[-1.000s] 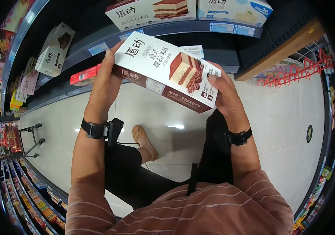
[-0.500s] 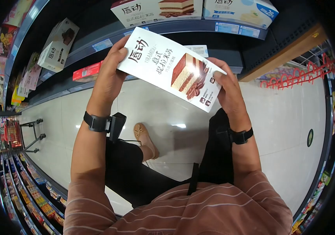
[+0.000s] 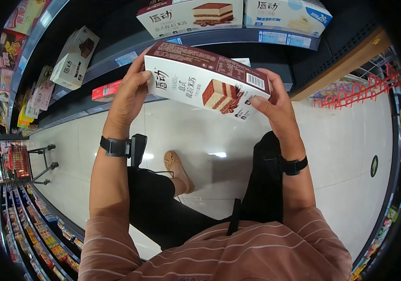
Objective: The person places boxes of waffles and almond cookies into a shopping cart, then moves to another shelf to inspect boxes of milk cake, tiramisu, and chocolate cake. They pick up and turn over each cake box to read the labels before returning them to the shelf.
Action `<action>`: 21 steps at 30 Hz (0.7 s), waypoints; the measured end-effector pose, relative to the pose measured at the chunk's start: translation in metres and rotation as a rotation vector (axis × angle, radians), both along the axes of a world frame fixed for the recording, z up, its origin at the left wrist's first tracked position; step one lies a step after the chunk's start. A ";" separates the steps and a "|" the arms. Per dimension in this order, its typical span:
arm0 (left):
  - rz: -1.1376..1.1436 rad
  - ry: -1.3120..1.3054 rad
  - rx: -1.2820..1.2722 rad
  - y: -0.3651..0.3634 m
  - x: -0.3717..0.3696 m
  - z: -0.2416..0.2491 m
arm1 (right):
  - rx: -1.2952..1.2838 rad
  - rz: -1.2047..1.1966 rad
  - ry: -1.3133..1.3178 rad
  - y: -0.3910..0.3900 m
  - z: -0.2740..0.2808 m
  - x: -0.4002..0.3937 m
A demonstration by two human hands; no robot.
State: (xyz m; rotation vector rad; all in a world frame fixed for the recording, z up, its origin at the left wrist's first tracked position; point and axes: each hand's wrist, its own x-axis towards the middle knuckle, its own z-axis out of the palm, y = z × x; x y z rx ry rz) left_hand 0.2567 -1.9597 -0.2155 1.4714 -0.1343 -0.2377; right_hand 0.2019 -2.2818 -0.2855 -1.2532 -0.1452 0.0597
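Between my hands is a tiramisu cake box (image 3: 191,86), white on the front with a picture of layered cake and dark brown on its upper side, where small print and a barcode show. My left hand (image 3: 130,89) grips its left end, thumb on the front. At the right end my right hand (image 3: 275,100) holds on, thumb near the lower corner and fingers behind. The box is tilted, its right end lower, in front of the shelf. Fingers on the far side are partly hidden.
On the shelf ahead stand a similar tiramisu box (image 3: 191,18) and a white-and-blue cake box (image 3: 287,18). Another white box (image 3: 75,58) sits to the left, a red box (image 3: 106,91) lower down. Red hooks (image 3: 355,89) stick out at right; a shopping cart (image 3: 18,161) stands far left.
Both hands have turned the tiramisu box, so its brown side with print and barcode now faces up and the front appears narrower. The box stays gripped at both ends.
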 end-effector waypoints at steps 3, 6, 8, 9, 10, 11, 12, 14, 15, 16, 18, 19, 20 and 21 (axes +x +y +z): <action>0.001 -0.006 -0.015 -0.001 0.000 0.001 | -0.031 0.002 -0.031 -0.001 0.001 0.000; 0.003 -0.026 -0.017 -0.001 0.000 0.001 | -0.047 -0.003 -0.063 -0.001 0.002 -0.001; 0.002 -0.034 -0.017 -0.001 0.001 0.000 | -0.050 -0.001 -0.093 -0.002 0.001 -0.001; 0.002 -0.034 -0.017 -0.001 0.002 0.000 | -0.056 -0.005 -0.099 -0.002 0.001 0.000; 0.002 -0.034 -0.017 -0.001 0.002 0.000 | -0.063 -0.009 -0.105 -0.002 0.000 0.000; 0.001 -0.032 -0.006 -0.001 0.003 0.000 | -0.069 -0.012 -0.110 -0.001 0.000 0.001; 0.002 -0.031 0.006 0.000 0.003 0.000 | -0.057 -0.008 -0.094 -0.001 -0.001 0.001; 0.008 -0.007 0.049 0.003 0.001 -0.001 | -0.032 0.004 -0.070 -0.001 -0.001 0.000; 0.015 0.006 0.077 0.006 0.001 -0.004 | -0.014 -0.013 -0.044 0.000 -0.005 0.001; 0.022 0.003 0.105 0.010 0.005 -0.006 | 0.003 -0.030 -0.033 0.003 -0.012 0.003; 0.070 -0.076 0.273 0.012 0.006 0.001 | 0.053 0.001 0.129 0.001 -0.008 0.003; 0.094 -0.115 0.371 0.010 0.002 0.009 | 0.072 -0.033 0.200 0.008 -0.004 0.004; 0.102 -0.146 0.411 0.010 0.001 0.015 | 0.153 -0.012 0.235 0.011 -0.001 0.007; 0.091 -0.160 0.378 0.012 0.000 0.023 | 0.232 0.009 0.273 0.012 0.002 0.010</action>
